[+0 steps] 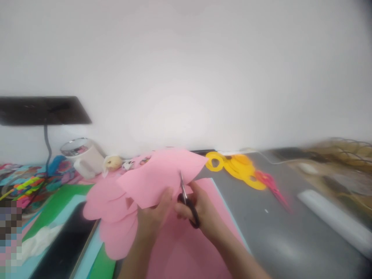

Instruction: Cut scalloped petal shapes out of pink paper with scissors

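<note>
pale wall rises behind a grey tabletop (279, 232); over it, the left hand (155, 213) pinches a pink sheet (162, 174). the right hand (200, 209) grips black-handled scissors (186, 197) at its edge; cutting well means turning the paper, not the blades.

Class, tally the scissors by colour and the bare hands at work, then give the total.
Black-handled scissors: 1
Pink scissors: 1
Bare hands, left hand and right hand: 2
Total: 4
</note>
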The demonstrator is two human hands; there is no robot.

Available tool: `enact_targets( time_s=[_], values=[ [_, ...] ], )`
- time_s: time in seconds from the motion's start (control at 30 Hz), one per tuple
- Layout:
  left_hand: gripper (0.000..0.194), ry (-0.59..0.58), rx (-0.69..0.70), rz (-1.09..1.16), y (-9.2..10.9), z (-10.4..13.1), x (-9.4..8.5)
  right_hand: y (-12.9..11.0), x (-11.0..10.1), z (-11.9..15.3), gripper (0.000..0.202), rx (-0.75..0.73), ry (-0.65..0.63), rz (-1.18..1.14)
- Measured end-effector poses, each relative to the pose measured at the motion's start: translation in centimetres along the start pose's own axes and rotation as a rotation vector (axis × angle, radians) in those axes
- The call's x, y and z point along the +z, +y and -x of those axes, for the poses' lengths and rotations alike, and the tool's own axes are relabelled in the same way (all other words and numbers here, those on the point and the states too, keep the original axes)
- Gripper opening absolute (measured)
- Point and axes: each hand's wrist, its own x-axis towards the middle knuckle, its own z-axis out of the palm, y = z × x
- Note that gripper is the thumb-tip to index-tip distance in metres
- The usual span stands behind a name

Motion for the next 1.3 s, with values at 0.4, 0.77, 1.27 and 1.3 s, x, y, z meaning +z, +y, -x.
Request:
enact_targets(
  time_s=[0.4,0.77,1.27,1.3],
  values=[
    [0.031,-0.096,0.069,0.143,-0.1,-0.6,-0.2,-0.2,0.2,0.0,0.055,0.042,0.015,0.037],
    [0.024,-0.033,0.178,-0.065,-0.6,0.0,-0.1,-0.2,0.2,-0.1,0.045,0.009,-0.001,-0.056],
    [0.022,-0.097,0.128,0.016,-0.6,0.0,-0.1,0.3,0.0,-0.2,0.040,0.005,-0.021,-0.047],
    [0.024,-0.099,0.126,0.028,-0.5,0.0,-0.1,0.4,0.0,-0.2,0.040,0.003,-0.020,-0.045]
  ],
)
